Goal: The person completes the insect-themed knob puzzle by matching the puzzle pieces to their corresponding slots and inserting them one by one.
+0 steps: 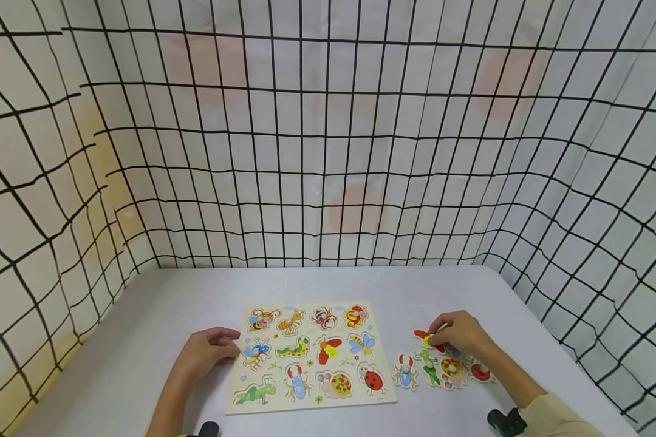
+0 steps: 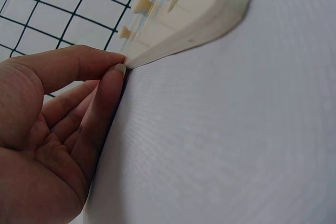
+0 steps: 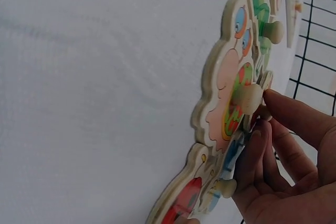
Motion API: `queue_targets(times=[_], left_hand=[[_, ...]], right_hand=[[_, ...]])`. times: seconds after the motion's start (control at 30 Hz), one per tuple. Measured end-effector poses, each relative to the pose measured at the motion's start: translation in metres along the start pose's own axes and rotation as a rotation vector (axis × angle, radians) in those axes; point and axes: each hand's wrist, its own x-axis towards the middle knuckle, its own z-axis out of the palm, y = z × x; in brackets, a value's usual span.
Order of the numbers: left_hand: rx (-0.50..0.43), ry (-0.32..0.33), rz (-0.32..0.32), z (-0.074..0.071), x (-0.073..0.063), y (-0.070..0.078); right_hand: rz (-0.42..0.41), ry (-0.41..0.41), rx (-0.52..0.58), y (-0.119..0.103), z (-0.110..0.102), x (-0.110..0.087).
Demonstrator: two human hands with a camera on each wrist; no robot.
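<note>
A wooden insect puzzle board lies flat, with knobbed pieces such as a caterpillar set in its upper part. At the board's left edge, my left hand pinches the rim between thumb and finger; the left wrist view shows the fingertips against that edge. To the right of the board, my right hand pinches a red-winged fly piece, partly hidden by the fingers. Below that hand lie a snail piece, a grasshopper piece and a ladybug piece.
A blue stag beetle piece lies just beside the board's right edge. White cloth covers the table. Black wire grid panels stand behind and along both sides.
</note>
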Motion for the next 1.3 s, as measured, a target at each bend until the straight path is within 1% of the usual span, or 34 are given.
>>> queue_targets(times=[0.17, 0.27, 0.4, 0.5, 0.77, 1.0, 1.3], left_hand=[[0.003, -0.006, 0.002, -0.001, 0.001, -0.001], [0.006, -0.008, -0.003, -0.001, 0.001, -0.001], [0.004, -0.009, -0.004, -0.001, 0.001, -0.001], [0.008, -0.010, -0.001, -0.001, 0.002, -0.002], [0.013, -0.010, -0.011, -0.002, 0.001, -0.001], [0.020, -0.008, -0.003, -0.002, 0.000, -0.001], [0.016, -0.006, 0.005, -0.002, 0.000, -0.001]], right_hand=[[0.003, -0.013, 0.021, -0.005, -0.001, 0.000], [-0.017, -0.022, 0.034, -0.009, -0.001, 0.001], [-0.021, -0.029, 0.048, -0.013, 0.002, 0.004], [-0.007, -0.033, 0.050, -0.017, 0.005, 0.006], [-0.039, -0.050, 0.072, -0.034, 0.013, 0.009], [-0.065, -0.057, 0.069, -0.046, 0.021, 0.012], [-0.068, -0.063, 0.096, -0.066, 0.036, 0.018]])
